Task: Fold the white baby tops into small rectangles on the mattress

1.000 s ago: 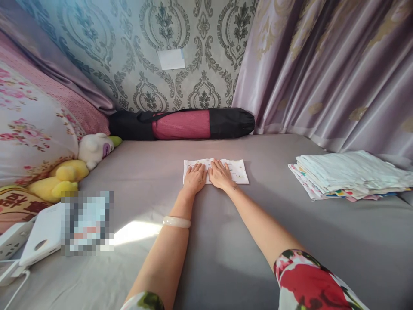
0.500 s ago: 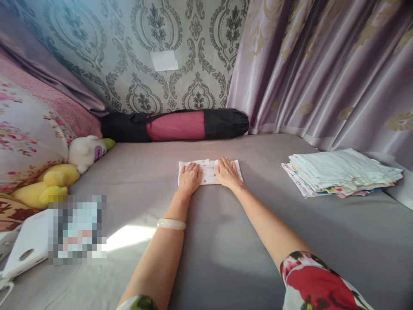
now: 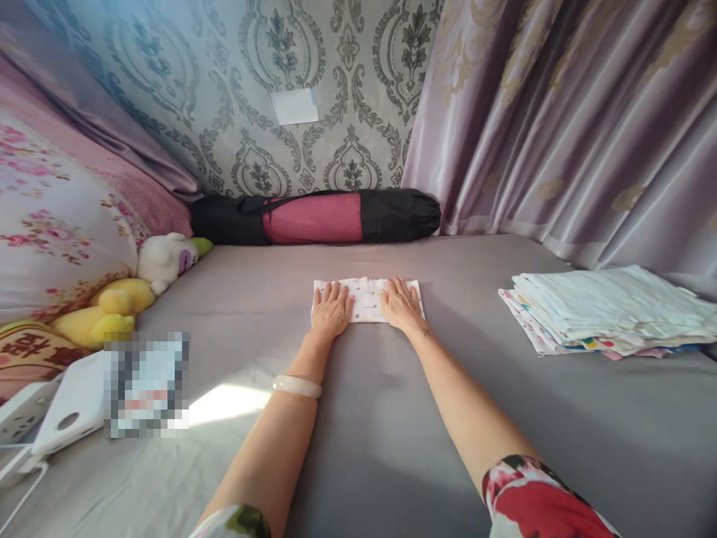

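Observation:
A folded white cloth with small printed figures lies flat on the grey bed sheet. My left hand rests palm down on its left end, fingers stretched forward. On the right end, my right hand presses flat in the same way, its fingers slightly apart. The printed middle of the cloth shows between the two hands. Both palms hide the parts beneath them. A pale bangle circles my left forearm.
A stack of folded cloths sits at the right. A black and pink rolled bag lies along the wall. At left are plush toys, a floral pillow, a white device, a power strip and a pixelated object.
The camera view has turned slightly left, shifting the surroundings to the right. Both hands remain flat on the cloth; the right hand has slid slightly outward.

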Demonstrator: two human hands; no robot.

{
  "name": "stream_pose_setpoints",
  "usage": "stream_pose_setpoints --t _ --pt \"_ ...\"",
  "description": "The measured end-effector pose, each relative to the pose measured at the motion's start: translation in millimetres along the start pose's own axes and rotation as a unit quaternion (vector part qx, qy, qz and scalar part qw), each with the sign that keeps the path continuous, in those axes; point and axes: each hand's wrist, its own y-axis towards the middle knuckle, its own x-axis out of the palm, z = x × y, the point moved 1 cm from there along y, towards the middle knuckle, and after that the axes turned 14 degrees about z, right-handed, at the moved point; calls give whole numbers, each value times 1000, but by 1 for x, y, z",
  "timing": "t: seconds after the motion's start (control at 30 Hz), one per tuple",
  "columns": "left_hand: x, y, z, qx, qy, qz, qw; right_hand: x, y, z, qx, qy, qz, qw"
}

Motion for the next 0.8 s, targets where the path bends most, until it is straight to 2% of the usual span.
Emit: stream_pose_setpoints --t 0.33,0.47,0.57,0.67,0.8 --pt "4 5 -2 -12 13 -46 999 -6 9 19 15 -21 -4 1000" --pt "-7 10 -1 22 39 -41 998 -1 7 20 14 -20 -21 999" --pt "-19 22 -3 49 59 -47 996 1 7 22 12 -20 -25 999" --pt "-29 41 -8 44 76 -97 991 0 9 23 3 -18 -8 1000" --pt "-34 69 -14 40 74 -126 989 -5 12 26 -3 -4 16 1000"
